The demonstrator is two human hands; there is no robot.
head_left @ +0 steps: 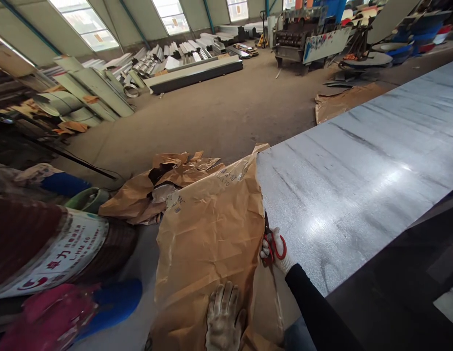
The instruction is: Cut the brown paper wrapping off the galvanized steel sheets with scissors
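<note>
Brown wrapping paper (207,234), creased and printed near its far edge, lies over the near end of a shiny grey metal sheet (358,170). My left hand (224,317), in a dirty work glove, rests flat on the paper with fingers stretched out. At the paper's right edge my right hand (275,248), in a white knit glove, grips red-handled scissors (281,247). Their dark blades point away from me along the border between paper and metal. How far the blades are apart is hard to make out.
Crumpled brown paper (138,192) lies beyond on the left. A dark red drum (120,246) with a white label stands at left, near a pink bundle (50,312). Metal profiles (197,80) are stacked along the far wall, and a machine (299,41) stands at the back.
</note>
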